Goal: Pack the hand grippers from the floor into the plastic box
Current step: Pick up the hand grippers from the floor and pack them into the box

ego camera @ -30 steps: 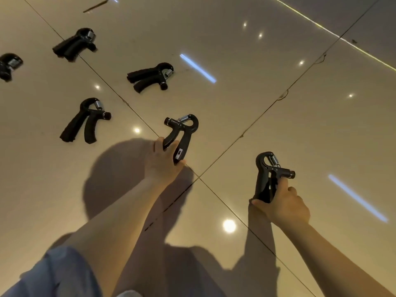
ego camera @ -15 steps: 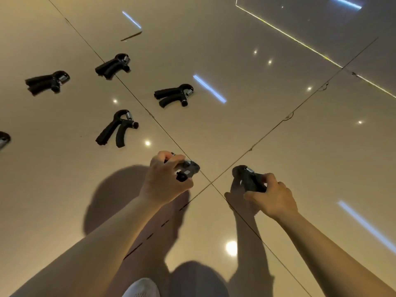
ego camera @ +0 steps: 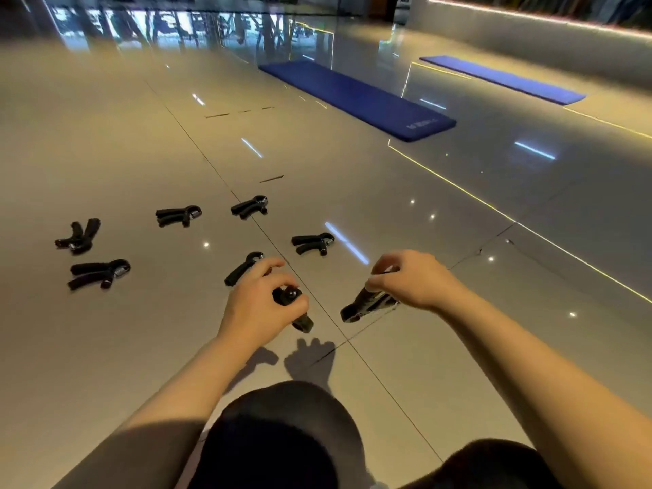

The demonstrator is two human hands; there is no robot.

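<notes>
My left hand [ego camera: 259, 305] grips a black hand gripper [ego camera: 294, 307] lifted off the glossy floor. My right hand [ego camera: 414, 280] holds a second black hand gripper [ego camera: 365, 305], its handles pointing down and left. Several more black hand grippers lie on the tiles ahead: one just beyond my left fingers [ego camera: 243, 268], one at centre [ego camera: 312, 242], two farther back [ego camera: 249, 207] [ego camera: 177, 216], and two at the left [ego camera: 98, 272] [ego camera: 78, 237]. The plastic box is out of view.
A dark blue exercise mat [ego camera: 356, 97] lies on the floor ahead, and a second blue mat [ego camera: 501, 78] lies farther right. My dark-clad knees [ego camera: 282, 439] fill the bottom of the view. Yellow floor lines run at the right.
Both hands lifted their hand grippers off the floor and drew them closer together. The view tilted up, showing the room, the mats and more grippers at the left.
</notes>
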